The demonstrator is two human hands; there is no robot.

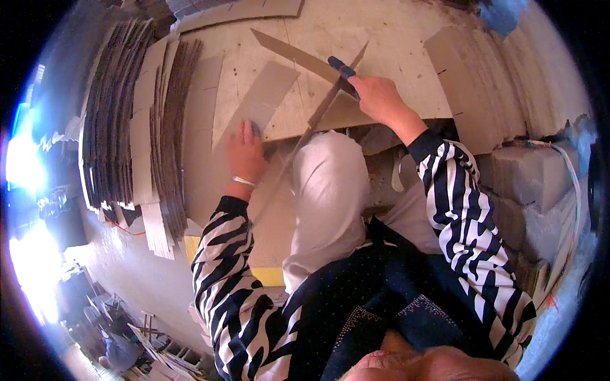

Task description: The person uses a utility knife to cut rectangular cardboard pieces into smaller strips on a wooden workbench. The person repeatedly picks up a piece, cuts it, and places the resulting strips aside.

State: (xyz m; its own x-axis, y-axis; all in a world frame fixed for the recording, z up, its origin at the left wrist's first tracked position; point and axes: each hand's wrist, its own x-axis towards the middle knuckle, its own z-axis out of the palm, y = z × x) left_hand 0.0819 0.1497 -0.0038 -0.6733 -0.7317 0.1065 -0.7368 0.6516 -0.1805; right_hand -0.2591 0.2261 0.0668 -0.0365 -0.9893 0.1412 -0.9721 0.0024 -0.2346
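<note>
My right hand (379, 100) is closed at the crossing of two brown cardboard strips, over the board. One cardboard strip (292, 52) runs from that hand toward the far left. The other, a long cardboard strip (326, 109), slants down past my knee, its lower part blurred. Dark coverings wrap a finger of this hand. My left hand (246, 151), slightly blurred, has its fingers closed on the near end of a flat cardboard piece (270, 89), also blurred. Something dark covers its thumb tip. The pale wooden board (400, 44) lies under these pieces.
Stacks of cardboard sheets (114, 108) stand on edge at the left, with shorter pieces (149, 120) beside them. Another cardboard stack (473, 89) rises at the right, above wrapped grey bundles (524, 174). A cardboard sheet (238, 14) lies at the board's far edge. My knee (330, 171) is under its near edge.
</note>
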